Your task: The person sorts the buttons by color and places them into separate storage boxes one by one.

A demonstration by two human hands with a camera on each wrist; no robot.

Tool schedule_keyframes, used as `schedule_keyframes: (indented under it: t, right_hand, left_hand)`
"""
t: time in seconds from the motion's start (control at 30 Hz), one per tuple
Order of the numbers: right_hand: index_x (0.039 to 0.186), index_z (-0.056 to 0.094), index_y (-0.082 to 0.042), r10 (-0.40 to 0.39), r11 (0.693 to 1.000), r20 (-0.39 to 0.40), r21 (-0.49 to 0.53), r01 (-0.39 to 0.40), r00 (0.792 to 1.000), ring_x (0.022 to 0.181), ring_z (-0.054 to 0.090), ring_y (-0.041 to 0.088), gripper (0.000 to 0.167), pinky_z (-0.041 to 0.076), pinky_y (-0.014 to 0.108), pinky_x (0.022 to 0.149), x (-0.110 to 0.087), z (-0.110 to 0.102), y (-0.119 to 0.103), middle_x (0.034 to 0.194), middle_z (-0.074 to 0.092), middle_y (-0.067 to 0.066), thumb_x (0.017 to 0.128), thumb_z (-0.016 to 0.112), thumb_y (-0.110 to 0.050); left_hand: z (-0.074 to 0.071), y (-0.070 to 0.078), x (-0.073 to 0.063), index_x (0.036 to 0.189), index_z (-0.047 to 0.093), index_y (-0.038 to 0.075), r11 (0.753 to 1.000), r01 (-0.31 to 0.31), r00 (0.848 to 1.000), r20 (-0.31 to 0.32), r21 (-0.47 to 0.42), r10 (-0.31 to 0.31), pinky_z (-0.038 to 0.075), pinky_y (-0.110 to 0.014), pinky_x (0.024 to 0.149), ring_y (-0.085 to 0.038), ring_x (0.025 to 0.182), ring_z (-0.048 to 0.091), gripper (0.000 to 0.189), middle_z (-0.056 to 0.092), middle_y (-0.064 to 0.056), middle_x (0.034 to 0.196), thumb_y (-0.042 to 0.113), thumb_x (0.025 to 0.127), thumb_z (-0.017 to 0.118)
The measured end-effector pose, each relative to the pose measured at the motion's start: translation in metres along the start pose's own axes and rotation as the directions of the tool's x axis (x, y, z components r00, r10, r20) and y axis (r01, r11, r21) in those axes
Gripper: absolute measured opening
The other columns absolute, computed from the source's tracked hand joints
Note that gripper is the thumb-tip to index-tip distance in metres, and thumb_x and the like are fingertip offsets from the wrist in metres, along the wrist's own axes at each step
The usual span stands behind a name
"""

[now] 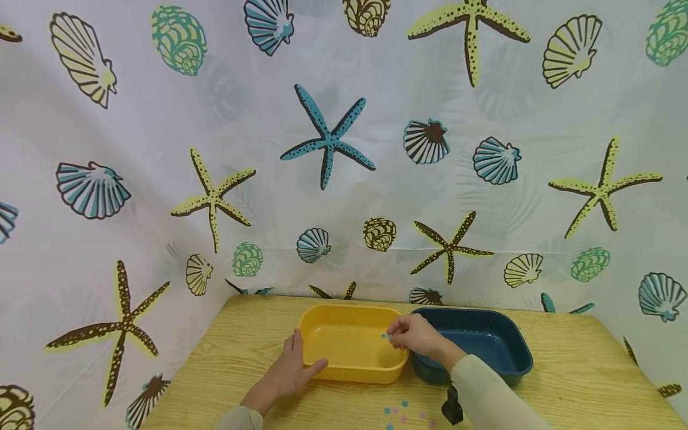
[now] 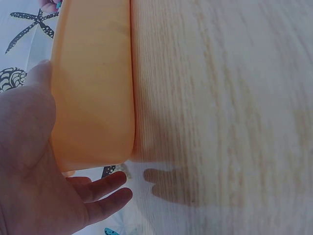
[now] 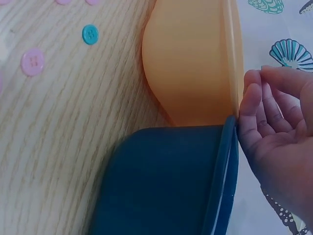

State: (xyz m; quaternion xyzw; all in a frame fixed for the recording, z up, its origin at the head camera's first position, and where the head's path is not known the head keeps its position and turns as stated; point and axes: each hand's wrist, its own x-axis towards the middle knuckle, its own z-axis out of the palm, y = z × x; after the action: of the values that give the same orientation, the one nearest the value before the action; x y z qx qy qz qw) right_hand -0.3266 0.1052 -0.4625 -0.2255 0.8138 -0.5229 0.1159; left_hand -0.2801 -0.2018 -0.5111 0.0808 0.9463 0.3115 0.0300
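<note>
My left hand (image 1: 286,371) rests against the left end of the yellow plastic basin (image 1: 344,347), its thumb at the near rim and its fingers fairly straight. Over the right end of that basin, my right hand (image 1: 421,337) pinches a small blue button (image 1: 389,337) between thumb and fingertips. Another blue speck shows just left of the fingertips; whether it is held or lies in the basin I cannot tell. In the right wrist view the fingertips hide the pinched button. Below the basin, pink and blue buttons (image 1: 404,404) lie scattered on the table.
A dark blue basin (image 1: 486,346) stands right beside the yellow one, under my right forearm. Near my right sleeve is a small black object (image 1: 452,407) on the wood-grain table (image 1: 580,370). A white curtain (image 1: 344,209) with shells and starfish encloses the back and sides.
</note>
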Motion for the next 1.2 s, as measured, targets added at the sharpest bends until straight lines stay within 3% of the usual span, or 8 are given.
schedule_keyframes:
  t: [0.2,0.37,0.7,1.2]
  right_hand:
    - [0.1,0.063,0.006,0.042,0.999,-0.029,-0.012,-0.043,0.999,0.075,0.058,0.025,0.014,0.05,0.041,0.07,0.004,0.0,-0.001,0.083,0.063,0.008,0.089,0.062,-0.003]
    - [0.101,0.064,0.004,0.074,0.997,-0.051,-0.036,-0.075,0.996,0.08,0.058,0.034,0.013,0.05,0.042,0.071,0.009,0.0,0.0,0.084,0.063,0.01,0.09,0.062,-0.003]
    - [0.101,0.066,0.002,0.092,0.993,-0.075,-0.067,-0.097,0.993,0.087,0.058,0.038,0.014,0.05,0.046,0.076,0.017,0.001,-0.001,0.084,0.064,0.007,0.09,0.063,-0.006]
    - [0.098,0.067,-0.002,0.107,0.991,-0.088,-0.076,-0.113,0.99,0.085,0.06,0.035,0.01,0.05,0.035,0.066,0.021,0.001,0.004,0.084,0.063,0.006,0.09,0.063,-0.006]
  left_hand:
    - [0.0,0.002,0.0,0.145,0.001,-0.014,1.0,0.005,1.0,-0.002,0.01,-0.005,0.034,-0.053,0.1,-0.045,0.125,0.039,0.106,0.012,-0.036,0.147,0.06,0.089,0.053]
    - [-0.001,0.002,-0.001,0.145,0.001,-0.014,1.0,0.011,1.0,-0.002,0.014,-0.011,0.035,-0.053,0.099,-0.046,0.124,0.039,0.105,0.013,-0.036,0.146,0.058,0.089,0.054]
    - [-0.002,0.001,0.001,0.145,0.0,-0.013,1.0,0.009,1.0,0.004,0.007,-0.009,0.035,-0.053,0.1,-0.045,0.125,0.039,0.105,0.011,-0.036,0.147,0.058,0.089,0.054]
    - [-0.002,0.0,-0.001,0.145,0.0,-0.013,1.0,0.017,1.0,0.012,0.006,-0.017,0.035,-0.053,0.099,-0.045,0.124,0.04,0.106,0.011,-0.036,0.147,0.059,0.089,0.053]
